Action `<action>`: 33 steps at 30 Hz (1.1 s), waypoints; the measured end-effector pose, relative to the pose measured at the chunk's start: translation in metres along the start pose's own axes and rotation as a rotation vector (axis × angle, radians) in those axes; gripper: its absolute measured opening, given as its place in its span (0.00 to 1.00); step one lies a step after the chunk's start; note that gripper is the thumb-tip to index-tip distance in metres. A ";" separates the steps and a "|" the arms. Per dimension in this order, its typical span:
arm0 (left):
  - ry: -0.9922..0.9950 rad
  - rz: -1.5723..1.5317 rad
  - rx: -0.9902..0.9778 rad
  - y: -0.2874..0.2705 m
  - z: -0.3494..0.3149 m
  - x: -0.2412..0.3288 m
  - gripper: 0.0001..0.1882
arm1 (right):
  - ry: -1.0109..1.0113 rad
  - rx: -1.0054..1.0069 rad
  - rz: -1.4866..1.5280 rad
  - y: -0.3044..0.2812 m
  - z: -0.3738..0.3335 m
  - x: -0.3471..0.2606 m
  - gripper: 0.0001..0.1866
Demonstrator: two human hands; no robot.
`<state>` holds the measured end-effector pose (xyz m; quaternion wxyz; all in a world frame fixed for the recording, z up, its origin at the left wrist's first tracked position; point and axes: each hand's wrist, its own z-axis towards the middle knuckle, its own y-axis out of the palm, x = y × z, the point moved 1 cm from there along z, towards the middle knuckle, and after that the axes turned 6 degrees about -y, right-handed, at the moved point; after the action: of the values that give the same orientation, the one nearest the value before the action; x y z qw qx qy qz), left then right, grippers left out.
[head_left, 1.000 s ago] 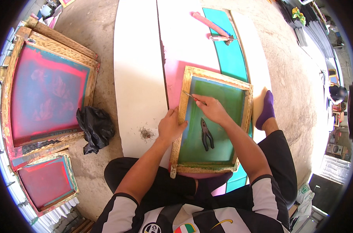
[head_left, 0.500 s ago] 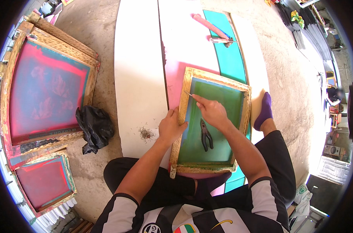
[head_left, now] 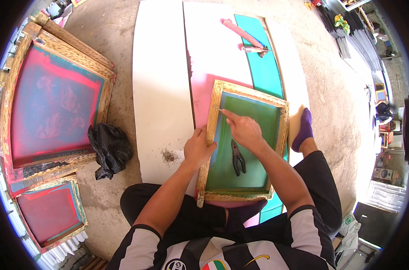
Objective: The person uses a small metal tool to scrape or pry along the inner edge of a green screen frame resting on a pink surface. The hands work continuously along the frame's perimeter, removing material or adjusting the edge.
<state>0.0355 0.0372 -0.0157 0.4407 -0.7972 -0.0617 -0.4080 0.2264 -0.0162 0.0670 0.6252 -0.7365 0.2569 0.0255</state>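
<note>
A wooden-framed printing screen [head_left: 282, 130] with green mesh lies slanted on the boards in front of me. My left hand [head_left: 197, 146] is closed around its left rail, thumb on the inner side. In my right hand [head_left: 245, 130] is a thin metal pointed tool [head_left: 221, 110], its handle hidden in the fist. The tool's tip meets the left rail near the upper corner. Dark-handled pliers [head_left: 237, 159] lie on the mesh below my right hand. A small heap of what look like pulled staples [head_left: 169, 156] sits on the white board left of my left hand.
A hammer [head_left: 245, 33] with a pink-wrapped handle and a cutter knife [head_left: 252, 49] lie at the far end. Larger pink-and-blue screens [head_left: 56, 96] lean on the left beside a black plastic bag [head_left: 109, 150]. My foot in a purple sock [head_left: 303, 130] rests right of the frame.
The screen and my right hand sit very slightly lower and to the left in the picture. Both hands keep their grips, and the tool's tip stays at the left rail.
</note>
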 end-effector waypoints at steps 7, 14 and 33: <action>-0.006 -0.018 -0.016 -0.001 -0.001 0.001 0.41 | 0.034 -0.065 -0.064 0.000 -0.001 -0.005 0.22; 0.019 0.029 0.012 0.001 -0.002 -0.001 0.41 | 0.105 -0.297 -0.282 -0.020 0.010 -0.041 0.25; -0.025 0.035 -0.029 -0.006 0.001 -0.001 0.41 | -0.014 -0.141 0.368 0.024 0.017 0.027 0.23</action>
<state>0.0324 0.0419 -0.0123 0.4356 -0.8094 -0.0473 -0.3911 0.2446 -0.0114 0.0315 0.5586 -0.7189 0.3804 0.1627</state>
